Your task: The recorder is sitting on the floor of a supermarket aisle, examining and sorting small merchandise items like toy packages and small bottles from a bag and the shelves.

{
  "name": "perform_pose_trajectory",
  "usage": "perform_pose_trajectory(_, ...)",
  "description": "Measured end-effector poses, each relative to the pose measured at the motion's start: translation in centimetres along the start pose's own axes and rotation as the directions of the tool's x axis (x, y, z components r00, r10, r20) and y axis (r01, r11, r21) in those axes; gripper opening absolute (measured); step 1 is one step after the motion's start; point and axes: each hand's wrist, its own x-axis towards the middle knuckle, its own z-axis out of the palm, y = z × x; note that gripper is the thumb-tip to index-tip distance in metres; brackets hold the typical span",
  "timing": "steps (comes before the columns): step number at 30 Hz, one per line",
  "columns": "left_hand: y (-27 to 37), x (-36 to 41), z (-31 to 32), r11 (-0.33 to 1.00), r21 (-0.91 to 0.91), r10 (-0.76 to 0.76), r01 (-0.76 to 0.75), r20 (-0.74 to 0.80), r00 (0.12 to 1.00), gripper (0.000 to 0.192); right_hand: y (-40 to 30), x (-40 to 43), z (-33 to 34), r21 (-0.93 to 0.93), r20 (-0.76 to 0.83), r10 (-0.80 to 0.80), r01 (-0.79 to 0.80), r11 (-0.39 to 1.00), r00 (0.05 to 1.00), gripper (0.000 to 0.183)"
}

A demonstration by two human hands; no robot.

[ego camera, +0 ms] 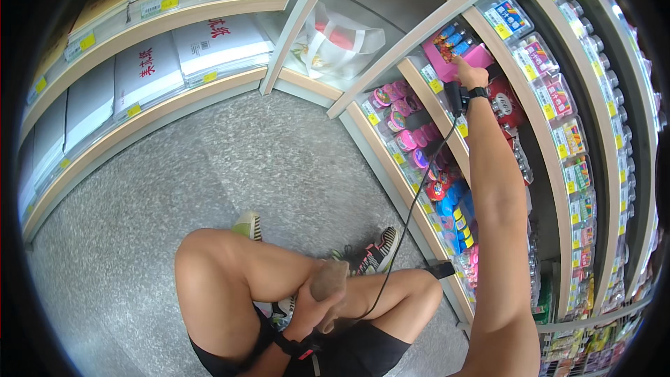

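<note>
My left hand (pixel 309 309) is low in front of my body between my knees, closed around a brownish, cloth-like item (pixel 330 285) that is slightly blurred. My right hand (pixel 471 76) reaches into the upper part of a shelf at the right, its fingers at a pink display box (pixel 447 70). Small blue and orange packets (pixel 455 42) stand in that box, close to my fingertips. How firmly the fingers hold anything there is hidden by the hand. A black device (pixel 454 98) with a cable sits at my right wrist.
Shelves of small tubs (pixel 405 139) and boxed goods (pixel 539 55) rise at the right. Paper stacks (pixel 149 70) fill the left shelves. A white translucent bag (pixel 340 44) stands in the corner compartment. The cable (pixel 413 199) hangs across to my lap.
</note>
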Motion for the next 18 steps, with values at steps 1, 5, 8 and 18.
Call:
perform_pose_trajectory(1,0.1,-0.1,-0.3,1.000,0.020,0.012,-0.012,-0.004,1.000,0.071,-0.8,-0.8,0.6,-0.015,0.052,0.005,-0.004,1.000,0.999,0.059)
perform_pose_trajectory(5,0.8,-0.1,0.1,1.000,0.026,0.012,-0.013,0.023,1.000,0.073,-0.7,-0.1,0.4,-0.030,0.078,0.024,-0.022,0.999,0.997,0.053)
perform_pose_trajectory(8,1.4,-0.3,0.4,0.999,0.036,0.009,-0.010,0.025,1.000,0.071,0.6,1.8,1.1,0.060,0.136,0.028,-0.037,0.998,0.990,0.053)
perform_pose_trajectory(18,1.3,-0.2,0.7,1.000,-0.023,-0.007,0.008,0.038,0.999,0.066,5.4,7.6,6.7,-0.152,-0.189,-0.157,0.129,0.980,0.969,0.054)
